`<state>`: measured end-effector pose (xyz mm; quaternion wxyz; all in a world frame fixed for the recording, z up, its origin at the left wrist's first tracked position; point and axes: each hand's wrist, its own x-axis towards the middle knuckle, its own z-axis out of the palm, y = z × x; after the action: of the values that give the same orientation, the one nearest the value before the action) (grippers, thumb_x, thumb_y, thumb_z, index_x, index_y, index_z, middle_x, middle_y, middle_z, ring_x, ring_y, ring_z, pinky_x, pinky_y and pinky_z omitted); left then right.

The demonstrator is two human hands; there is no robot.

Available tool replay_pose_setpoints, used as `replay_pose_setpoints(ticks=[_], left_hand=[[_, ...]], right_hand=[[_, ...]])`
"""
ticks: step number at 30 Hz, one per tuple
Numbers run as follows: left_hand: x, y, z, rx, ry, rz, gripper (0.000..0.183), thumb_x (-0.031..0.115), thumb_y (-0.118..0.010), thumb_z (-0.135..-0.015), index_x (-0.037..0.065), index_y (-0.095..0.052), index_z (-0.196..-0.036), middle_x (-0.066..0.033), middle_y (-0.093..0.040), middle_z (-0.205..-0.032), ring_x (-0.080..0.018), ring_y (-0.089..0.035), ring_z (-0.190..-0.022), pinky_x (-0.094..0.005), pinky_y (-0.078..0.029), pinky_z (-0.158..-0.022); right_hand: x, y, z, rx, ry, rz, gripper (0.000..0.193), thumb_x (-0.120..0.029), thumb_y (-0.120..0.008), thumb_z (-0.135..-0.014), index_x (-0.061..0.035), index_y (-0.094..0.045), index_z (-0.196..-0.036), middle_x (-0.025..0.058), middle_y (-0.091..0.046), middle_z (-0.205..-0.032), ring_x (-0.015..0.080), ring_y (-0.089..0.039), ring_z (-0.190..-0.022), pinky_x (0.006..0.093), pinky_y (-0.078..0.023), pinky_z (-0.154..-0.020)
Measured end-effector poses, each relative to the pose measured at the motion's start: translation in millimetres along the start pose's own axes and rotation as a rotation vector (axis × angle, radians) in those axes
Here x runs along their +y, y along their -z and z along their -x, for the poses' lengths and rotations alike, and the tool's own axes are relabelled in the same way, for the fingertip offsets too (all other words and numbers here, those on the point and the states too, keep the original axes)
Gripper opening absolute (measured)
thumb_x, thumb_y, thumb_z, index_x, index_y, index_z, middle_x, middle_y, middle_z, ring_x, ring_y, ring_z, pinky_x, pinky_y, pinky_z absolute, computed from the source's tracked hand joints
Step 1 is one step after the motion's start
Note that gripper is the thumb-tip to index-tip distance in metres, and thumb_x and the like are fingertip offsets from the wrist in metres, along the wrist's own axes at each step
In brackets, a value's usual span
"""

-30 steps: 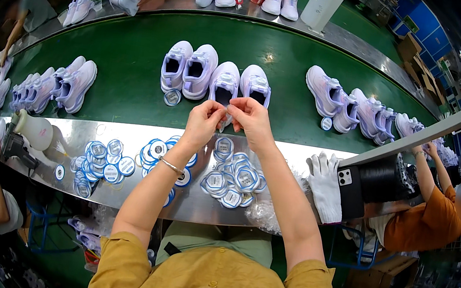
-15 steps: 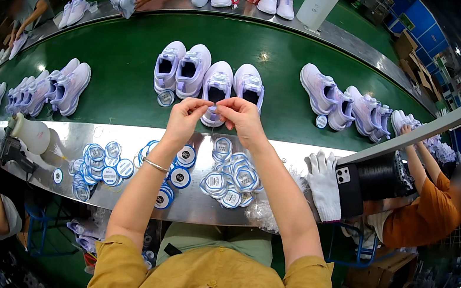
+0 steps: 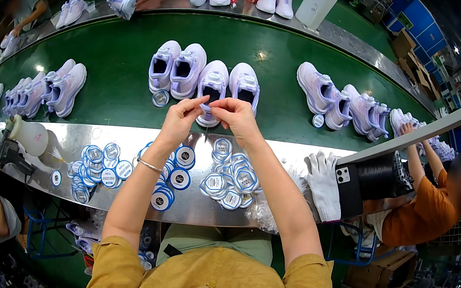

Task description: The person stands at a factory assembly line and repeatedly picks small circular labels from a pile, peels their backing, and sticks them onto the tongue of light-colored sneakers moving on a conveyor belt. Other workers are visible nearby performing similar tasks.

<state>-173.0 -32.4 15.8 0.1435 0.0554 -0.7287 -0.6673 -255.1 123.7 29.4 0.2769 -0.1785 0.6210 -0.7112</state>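
Note:
My left hand [image 3: 181, 117] and my right hand [image 3: 238, 119] meet at the heel of a white-and-lilac sneaker [image 3: 214, 76], fingertips pinched close together. What lies between the fingertips is too small to make out. A second sneaker [image 3: 245, 79] stands just to the right, and another pair [image 3: 188, 70] is to the left, all with their heels toward me. By that left pair's heel lies a round blue-edged tag [image 3: 160, 98]. Below my hands, piles of similar round tags [image 3: 234, 175] cover parts of the metal ledge [image 3: 190, 214], some partly hidden by my left forearm.
More sneakers [image 3: 316, 89] stand on the green belt [image 3: 123, 62] to both sides. A white glove [image 3: 324, 185] and a phone [image 3: 344, 174] lie right of my arm, under a slanted metal rail [image 3: 423, 128]. A white container [image 3: 29, 135] stands at left. Co-workers handle shoes around the belt.
The sneakers on the belt have shifted slightly left, and my hands have moved slightly left with them. My fingers stay pinched at the same sneaker's heel.

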Motion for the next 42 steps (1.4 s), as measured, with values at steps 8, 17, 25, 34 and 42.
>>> replay_pose_setpoints(ticks=[8, 17, 25, 34, 42], left_hand=[[14.6, 2.3, 1.0, -0.037, 0.006, -0.039, 0.047, -0.005, -0.058, -0.084, 0.006, -0.053, -0.129, 0.0004, -0.058, -0.083, -0.0073, -0.053, -0.078, -0.0207, -0.044, -0.075], [11.5, 5.3, 0.7, 0.006, -0.025, -0.035, 0.048, -0.006, -0.06, -0.08, 0.004, -0.055, -0.126, -0.0025, -0.063, -0.081, -0.009, -0.056, -0.076, -0.024, -0.045, -0.076], [11.0, 10.3, -2.3, -0.021, 0.007, -0.007, 0.044, -0.005, -0.061, -0.081, 0.002, -0.057, -0.124, -0.0016, -0.062, -0.083, -0.0074, -0.055, -0.077, -0.0212, -0.044, -0.075], [9.4, 16.9, 11.6, -0.021, -0.193, -0.324, 0.01, 0.002, -0.064, -0.083, -0.001, -0.066, -0.093, -0.0029, -0.059, -0.079, -0.0091, -0.054, -0.071, -0.0208, -0.043, -0.066], [8.9, 12.3, 33.2, 0.438, -0.153, -0.527, 0.015, 0.01, -0.057, -0.09, -0.001, -0.063, -0.099, -0.0094, -0.062, -0.092, -0.0164, -0.057, -0.08, -0.0276, -0.046, -0.073]], right_hand=[[-13.3, -12.7, 1.8, -0.056, 0.039, 0.085, 0.013, -0.005, -0.065, -0.079, 0.0023, -0.067, -0.091, 0.0043, -0.065, -0.08, 0.008, -0.057, -0.072, 0.0216, -0.045, -0.064], [-3.0, -14.0, -8.4, -0.067, 0.104, 0.111, 0.008, -0.004, -0.067, -0.077, 0.0008, -0.063, -0.082, 0.0041, -0.064, -0.078, 0.0094, -0.058, -0.073, 0.0233, -0.047, -0.066], [-9.4, -14.9, -11.1, -0.139, 0.076, 0.157, 0.008, -0.007, -0.07, -0.076, -0.0025, -0.063, -0.078, -0.0007, -0.06, -0.071, 0.0049, -0.052, -0.065, 0.0205, -0.038, -0.054], [-88.2, 51.0, 28.2, 0.039, 0.25, 0.41, 0.017, -0.015, -0.065, -0.084, -0.0003, -0.068, -0.092, 0.0005, -0.063, -0.076, 0.0061, -0.054, -0.068, 0.0206, -0.043, -0.057], [-46.0, 164.3, 160.6, 0.342, -0.021, 0.79, 0.017, -0.012, -0.062, -0.08, 0.0034, -0.065, -0.087, 0.0104, -0.062, -0.071, 0.0155, -0.057, -0.066, 0.0295, -0.045, -0.062]])
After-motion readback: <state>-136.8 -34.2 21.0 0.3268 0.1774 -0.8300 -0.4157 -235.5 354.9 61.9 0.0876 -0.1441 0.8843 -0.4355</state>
